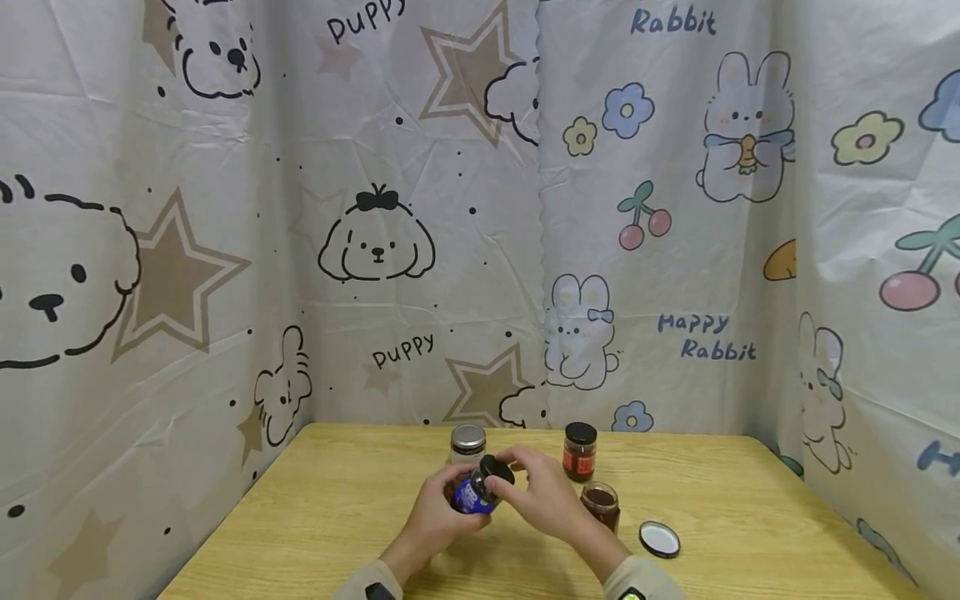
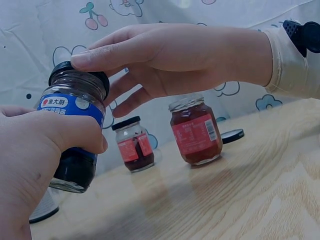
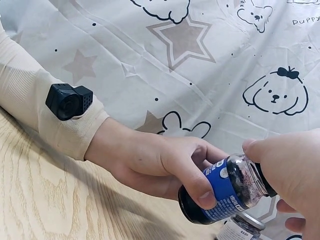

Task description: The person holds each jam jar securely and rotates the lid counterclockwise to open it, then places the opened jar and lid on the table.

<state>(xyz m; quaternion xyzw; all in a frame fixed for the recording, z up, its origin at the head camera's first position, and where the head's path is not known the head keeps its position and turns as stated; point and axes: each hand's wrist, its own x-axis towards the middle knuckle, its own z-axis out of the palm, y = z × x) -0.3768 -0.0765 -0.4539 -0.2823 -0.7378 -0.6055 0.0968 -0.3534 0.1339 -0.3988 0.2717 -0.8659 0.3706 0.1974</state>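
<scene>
My left hand (image 1: 442, 508) grips a glass jar with a blue label (image 1: 471, 497), tilted and held above the table, dark contents inside. At the jar's mouth is a black lid (image 2: 65, 70), which my right hand (image 1: 543, 492) holds between thumb and fingers. In the left wrist view the right thumb lies on the lid's edge, with the other fingers spread behind it. Whether the lid is screwed tight I cannot tell. Close behind the left hand stands a jar with a silver-grey lid (image 1: 468, 438), partly hidden.
Right of the hands stands an uncovered jar of dark red contents (image 2: 197, 132). Its neighbour is a black-lidded jar with a red label (image 1: 580, 454). A loose lid (image 1: 660, 539) lies white side up on the wooden table (image 1: 337, 492). Printed curtains (image 1: 375, 333) surround the table.
</scene>
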